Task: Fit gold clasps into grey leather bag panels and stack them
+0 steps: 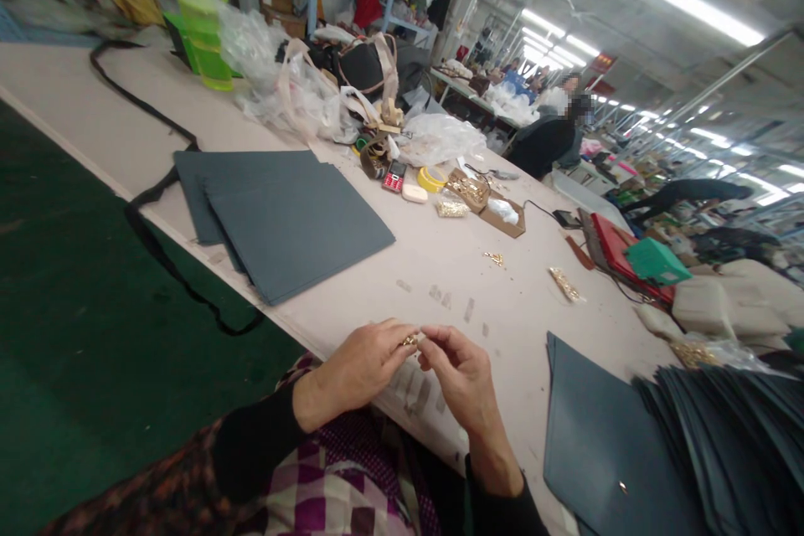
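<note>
My left hand is closed around several small gold-coloured metal pieces, which show between thumb and fingers. Just to its right, my right hand has its thumb and forefinger pinched beside those pieces. What the pinch holds, if anything, is hidden. Both hands are over the table's near edge. Beyond the left hand, a stack of dark grey-blue sheets lies flat. At the right, one more dark panel carries a single small gold piece on its surface.
A fanned pile of dark panels fills the right corner. A small heap of gold pieces, a bagful of them and cardboard boxes sit further back. Yellow tape, a calculator and a green bottle stand beyond.
</note>
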A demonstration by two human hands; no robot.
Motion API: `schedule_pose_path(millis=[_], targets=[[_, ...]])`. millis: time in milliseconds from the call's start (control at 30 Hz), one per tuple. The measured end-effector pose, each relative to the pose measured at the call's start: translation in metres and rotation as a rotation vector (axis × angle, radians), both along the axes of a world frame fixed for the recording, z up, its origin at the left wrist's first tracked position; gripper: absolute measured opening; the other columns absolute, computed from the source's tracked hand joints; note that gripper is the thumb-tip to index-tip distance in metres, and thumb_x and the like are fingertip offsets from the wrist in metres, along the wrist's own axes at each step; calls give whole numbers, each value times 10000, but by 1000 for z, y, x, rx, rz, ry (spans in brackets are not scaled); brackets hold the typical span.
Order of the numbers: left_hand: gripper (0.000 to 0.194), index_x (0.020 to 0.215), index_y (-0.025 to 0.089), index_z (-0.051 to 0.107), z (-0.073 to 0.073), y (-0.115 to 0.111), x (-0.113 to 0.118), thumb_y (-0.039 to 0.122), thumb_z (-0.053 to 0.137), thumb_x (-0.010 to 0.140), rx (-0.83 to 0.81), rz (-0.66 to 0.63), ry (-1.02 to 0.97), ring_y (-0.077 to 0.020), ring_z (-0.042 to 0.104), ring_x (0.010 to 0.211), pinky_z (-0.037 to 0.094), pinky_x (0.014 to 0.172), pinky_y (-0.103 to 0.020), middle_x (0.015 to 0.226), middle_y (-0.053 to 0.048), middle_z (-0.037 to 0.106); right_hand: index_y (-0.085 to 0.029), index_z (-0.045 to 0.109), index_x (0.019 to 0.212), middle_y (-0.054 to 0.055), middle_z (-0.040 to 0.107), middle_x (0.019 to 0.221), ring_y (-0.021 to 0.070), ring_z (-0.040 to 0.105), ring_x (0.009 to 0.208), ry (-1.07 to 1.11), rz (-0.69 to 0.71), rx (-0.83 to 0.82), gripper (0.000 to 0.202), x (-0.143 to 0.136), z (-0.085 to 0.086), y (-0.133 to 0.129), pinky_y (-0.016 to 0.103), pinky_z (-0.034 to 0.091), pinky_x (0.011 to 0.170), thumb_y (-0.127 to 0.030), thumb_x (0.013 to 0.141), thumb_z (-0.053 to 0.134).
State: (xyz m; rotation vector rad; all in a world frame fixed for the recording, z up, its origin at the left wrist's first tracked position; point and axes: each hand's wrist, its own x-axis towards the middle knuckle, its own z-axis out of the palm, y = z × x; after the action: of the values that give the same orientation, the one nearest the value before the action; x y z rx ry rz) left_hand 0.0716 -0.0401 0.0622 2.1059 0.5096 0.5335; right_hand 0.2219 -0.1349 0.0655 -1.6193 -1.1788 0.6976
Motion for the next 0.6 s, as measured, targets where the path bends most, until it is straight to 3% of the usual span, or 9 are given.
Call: schedule_pose_path(millis=[100, 233, 433, 600], targets=[[260, 1078, 188, 610, -1, 0, -1, 282, 386, 985, -179, -114, -29, -144, 579, 777, 448, 757, -264, 869, -8, 632, -205, 729, 1033, 44, 741, 910, 159, 667, 764, -74, 38, 42, 202, 2, 0, -3, 273, 529, 705, -263, 889, 599], [296, 1071, 177, 578, -5, -1, -2, 356, 351, 1004, -373, -202, -31, -114, 531, 667, 435, 656, -234, 766, 29, 554, -226, 745, 1033, 31, 753, 901, 147, 672, 757, -138, 108, 78, 206, 4, 0, -6, 252, 521, 695, -214, 885, 603], [366, 1113, 174, 569, -11, -3, -3, 417, 316, 1009, -509, -257, -52, -112, 500, 651, 433, 629, -231, 754, 32, 524, -233, 751, 1043, 14, 752, 833, 132, 662, 696, -160, 148, 98, 217, 6, -3, -10, 236, 510, 655, -203, 888, 602], [375, 1036, 178, 596, -9, -2, -4, 430, 321, 996, -503, -234, -22, -120, 507, 635, 446, 624, -234, 728, 26, 535, -223, 763, 1004, 19, 762, 845, 130, 664, 686, -135, 144, 98, 216, 4, -2, -6, 225, 509, 645, -177, 862, 607]])
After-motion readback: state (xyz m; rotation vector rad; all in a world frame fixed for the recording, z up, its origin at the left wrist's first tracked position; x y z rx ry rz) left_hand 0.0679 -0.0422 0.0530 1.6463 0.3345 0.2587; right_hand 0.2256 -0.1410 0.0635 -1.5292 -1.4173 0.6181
